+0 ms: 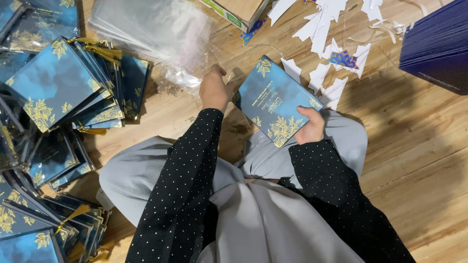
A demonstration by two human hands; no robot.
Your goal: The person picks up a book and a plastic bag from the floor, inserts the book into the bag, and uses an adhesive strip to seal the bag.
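person seated on a wooden floor [419, 160], seen from above, dark dotted sleeves and grey clothing over the knees.

right hand [312, 125]: closed on the lower right corner of a blue card [276, 100] with gold leaf print, thumb on the face, fingers behind. the card is held tilted above the knees, clear of the floor.

left hand [214, 90]: stretched forward to a heap of clear sleeves [156, 31] on the floor. fingers are curled at the heap's near edge, with crumpled film just beside them. whether they have actually pinched a sleeve cannot be told, since the fingertips are hidden behind the back of the hand.

surroundings: on the person's left, stacks of packed cards [58, 87], same blue and gold pattern, some with gold tassels, fanned and overlapping down the edge of view. ahead on the right, white paper scraps [321, 27] scattered on the boards, near the held card. a cardboard box [241, 12] sits at the top edge. a dark blue stack [438, 46] occupies the top right corner, well apart from both hands.
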